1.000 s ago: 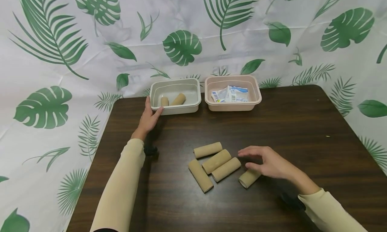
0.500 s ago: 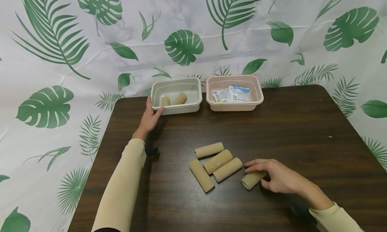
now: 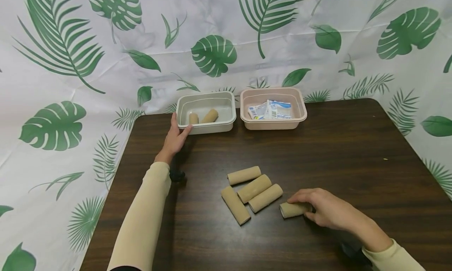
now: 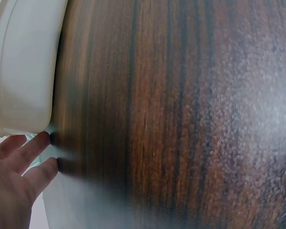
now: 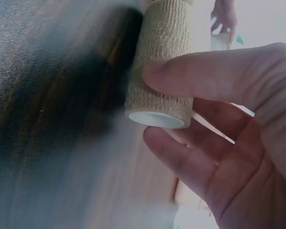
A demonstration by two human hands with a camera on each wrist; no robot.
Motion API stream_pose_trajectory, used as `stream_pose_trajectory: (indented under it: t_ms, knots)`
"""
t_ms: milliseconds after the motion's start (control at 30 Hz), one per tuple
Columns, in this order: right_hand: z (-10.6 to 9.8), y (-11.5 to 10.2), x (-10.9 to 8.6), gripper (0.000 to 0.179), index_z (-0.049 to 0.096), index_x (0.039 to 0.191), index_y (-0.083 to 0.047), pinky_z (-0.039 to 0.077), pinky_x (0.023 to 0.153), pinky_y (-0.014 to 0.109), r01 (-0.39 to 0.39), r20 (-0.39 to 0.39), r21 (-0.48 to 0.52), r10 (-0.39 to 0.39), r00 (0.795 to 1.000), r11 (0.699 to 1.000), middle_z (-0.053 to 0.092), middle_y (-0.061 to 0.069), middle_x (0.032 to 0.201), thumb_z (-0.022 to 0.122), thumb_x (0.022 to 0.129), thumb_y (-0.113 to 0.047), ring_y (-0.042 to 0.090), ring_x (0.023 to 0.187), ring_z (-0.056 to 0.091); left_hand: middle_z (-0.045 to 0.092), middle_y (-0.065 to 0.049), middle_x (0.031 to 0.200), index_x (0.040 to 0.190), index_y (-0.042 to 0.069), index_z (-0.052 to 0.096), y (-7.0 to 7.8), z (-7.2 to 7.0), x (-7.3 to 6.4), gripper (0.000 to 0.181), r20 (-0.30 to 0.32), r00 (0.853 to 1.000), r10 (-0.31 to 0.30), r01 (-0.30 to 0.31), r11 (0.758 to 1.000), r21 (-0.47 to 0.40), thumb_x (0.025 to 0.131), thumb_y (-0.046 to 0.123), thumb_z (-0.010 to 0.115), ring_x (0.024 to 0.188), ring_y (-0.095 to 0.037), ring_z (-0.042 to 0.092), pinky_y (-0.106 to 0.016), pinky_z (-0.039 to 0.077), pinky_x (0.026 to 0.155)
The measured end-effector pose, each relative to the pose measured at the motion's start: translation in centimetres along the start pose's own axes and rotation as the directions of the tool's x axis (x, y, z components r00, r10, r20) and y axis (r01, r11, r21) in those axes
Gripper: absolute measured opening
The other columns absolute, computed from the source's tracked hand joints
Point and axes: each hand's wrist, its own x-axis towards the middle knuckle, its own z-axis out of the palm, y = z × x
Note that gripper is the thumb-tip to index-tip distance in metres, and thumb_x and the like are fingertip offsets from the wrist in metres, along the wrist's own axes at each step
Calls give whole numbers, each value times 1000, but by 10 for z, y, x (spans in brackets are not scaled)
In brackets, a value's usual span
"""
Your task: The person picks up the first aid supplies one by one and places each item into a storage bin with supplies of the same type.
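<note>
Tan rolls lie, from left to right: two inside the grey tub, whose near left corner the left hand touches, fingers spread, thumb apparently on the rim; four together on the tabletop; and one pinched between the right hand's thumb and fingers.

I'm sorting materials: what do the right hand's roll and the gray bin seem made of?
Tan bandage roll: matte, probably crinkled fabric, from its woven-looking texture. Gray bin: likely smooth plastic, from its thin molded rim.
</note>
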Motion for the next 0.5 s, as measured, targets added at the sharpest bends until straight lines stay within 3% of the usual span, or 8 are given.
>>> stream_pose_trajectory:
  t_ms: [267, 500]
  knots:
    - [-8, -4, 1, 50, 67, 125, -20, 52, 76, 31, 19, 6, 40, -19, 1000, 999, 64, -7, 120, 78, 80, -1, 9, 98, 61, 24, -22, 157, 158, 16, -7, -1, 0, 0, 88, 7, 1000, 10, -10, 1000, -1, 99, 47, 51, 141, -36, 30, -52, 24, 111]
    - [-13, -8, 9, 49, 66, 127, -18, 53, 79, 32, 44, -86, 21, -42, 995, 999, 63, -9, 121, 80, 80, -8, 8, 102, 61, 23, -22, 158, 158, 16, -7, -1, 0, 0, 88, 1, 1000, 10, -10, 1000, 2, 99, 45, 52, 141, -36, 29, -52, 23, 112]
